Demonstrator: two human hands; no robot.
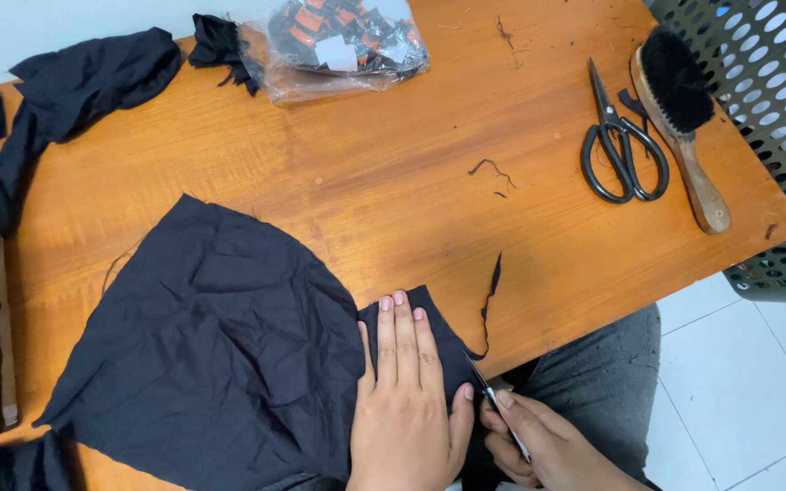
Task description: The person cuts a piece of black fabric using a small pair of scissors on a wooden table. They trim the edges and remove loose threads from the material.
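A large piece of dark navy cloth [220, 345] lies spread on the orange wooden table [393, 173]. My left hand [407, 400] rests flat on the cloth's right edge, fingers together, pressing it down. My right hand [539, 445] is below the table's front edge, closed on a small pair of scissors [493, 400] whose blades meet the cloth's edge by my left thumb. A thin cut strip of cloth [491, 291] curls up from the edge.
Large black scissors [619, 141] and a wooden brush with black bristles [680, 109] lie at the right. A clear plastic bag of small items [343, 41] sits at the back. More dark cloth [75, 86] drapes at the back left. A grey perforated basket [775, 109] stands right of the table.
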